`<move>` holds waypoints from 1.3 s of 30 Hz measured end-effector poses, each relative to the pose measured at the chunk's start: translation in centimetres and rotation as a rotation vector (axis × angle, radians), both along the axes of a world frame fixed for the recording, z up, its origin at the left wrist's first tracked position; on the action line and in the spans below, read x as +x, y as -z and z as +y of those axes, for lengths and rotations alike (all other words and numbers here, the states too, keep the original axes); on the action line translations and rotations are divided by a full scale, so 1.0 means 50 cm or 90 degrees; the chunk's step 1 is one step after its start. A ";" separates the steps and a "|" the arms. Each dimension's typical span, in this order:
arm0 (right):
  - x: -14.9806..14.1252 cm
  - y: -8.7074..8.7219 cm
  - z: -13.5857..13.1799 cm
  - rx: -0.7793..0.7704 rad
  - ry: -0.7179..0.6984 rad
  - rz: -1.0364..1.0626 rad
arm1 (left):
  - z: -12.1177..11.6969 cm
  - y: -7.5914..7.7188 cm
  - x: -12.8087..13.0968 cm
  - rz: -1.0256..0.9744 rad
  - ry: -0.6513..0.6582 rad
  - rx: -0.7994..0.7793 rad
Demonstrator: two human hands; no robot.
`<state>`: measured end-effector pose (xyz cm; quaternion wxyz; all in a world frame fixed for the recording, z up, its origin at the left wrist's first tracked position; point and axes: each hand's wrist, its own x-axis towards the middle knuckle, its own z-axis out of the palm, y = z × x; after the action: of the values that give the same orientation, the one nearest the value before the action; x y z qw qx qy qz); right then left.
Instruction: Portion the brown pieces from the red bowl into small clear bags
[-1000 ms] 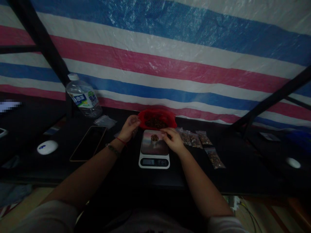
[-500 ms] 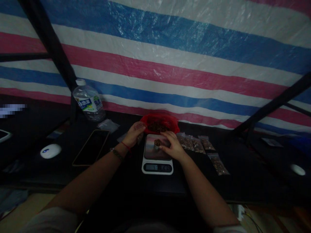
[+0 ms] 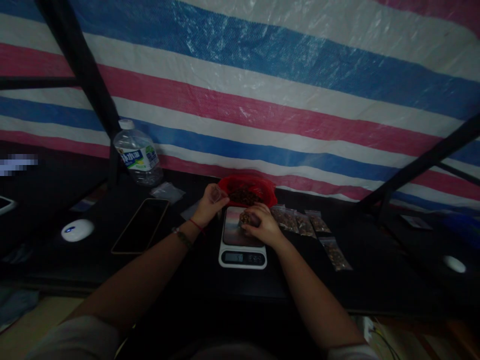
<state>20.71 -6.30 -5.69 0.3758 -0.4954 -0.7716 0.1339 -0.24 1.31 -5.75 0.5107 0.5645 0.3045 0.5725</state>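
A white digital kitchen scale [image 3: 243, 261] with a shiny plate stands in front of me. My right hand [image 3: 264, 225] is closed round a small cup [image 3: 247, 219] filled with brown pieces, just over the plate. The cup is tilted, its mouth towards the left. Left of the scale, my left hand [image 3: 207, 207] pinches something clear and thin that looks like a small plastic bag [image 3: 215, 194]. Behind the scale lies an open red plastic bag [image 3: 269, 186] with more brown pieces in it.
Several filled zip bags [image 3: 335, 254] lie right of the scale. To the left are a phone [image 3: 140, 227], a white mouse [image 3: 77, 230], empty clear bags [image 3: 168, 192] and a large plastic bottle [image 3: 137, 155]. A striped tarp [image 3: 262, 115] hangs behind the black table.
My right hand has grasped the cup and tipped it to the left; before, it stood upright on the scale plate. My left hand has turned slightly, bringing the clear plastic into view.
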 end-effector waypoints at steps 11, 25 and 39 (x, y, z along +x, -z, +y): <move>-0.028 -0.037 0.044 -0.053 -0.025 0.256 | -0.016 -0.009 -0.009 0.338 -0.072 0.060; -0.091 -0.111 0.088 -0.055 -0.053 0.065 | -0.008 0.009 -0.006 0.313 0.024 0.052; -0.090 -0.126 0.098 0.042 -0.133 -0.010 | -0.006 0.012 0.003 0.210 0.036 0.036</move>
<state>16.20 -1.39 0.61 0.3698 -0.4006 -0.8261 0.1428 -0.10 0.99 -6.37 0.4537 0.6731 0.3519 0.4660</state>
